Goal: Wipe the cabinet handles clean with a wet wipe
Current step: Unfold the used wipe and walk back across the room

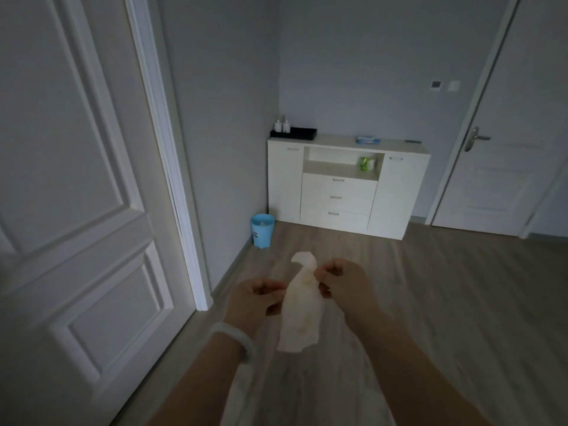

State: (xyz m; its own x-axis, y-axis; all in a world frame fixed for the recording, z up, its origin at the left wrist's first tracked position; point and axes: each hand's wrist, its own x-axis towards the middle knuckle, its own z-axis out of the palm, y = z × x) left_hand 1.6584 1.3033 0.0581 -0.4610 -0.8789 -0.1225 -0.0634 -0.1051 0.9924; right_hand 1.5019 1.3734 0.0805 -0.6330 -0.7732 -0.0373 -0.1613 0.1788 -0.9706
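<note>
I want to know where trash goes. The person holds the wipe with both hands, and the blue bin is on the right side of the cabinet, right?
Not quite. The head view shows the blue bin left of the cabinet, in the corner. Both the left hand and right hand do hold the wipe.

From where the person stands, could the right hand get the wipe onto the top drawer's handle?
Probably not yet. The right hand pinches the wet wipe together with the left hand, and the top drawer handle sits across bare floor, well beyond arm's reach. Nothing blocks the way.
</note>
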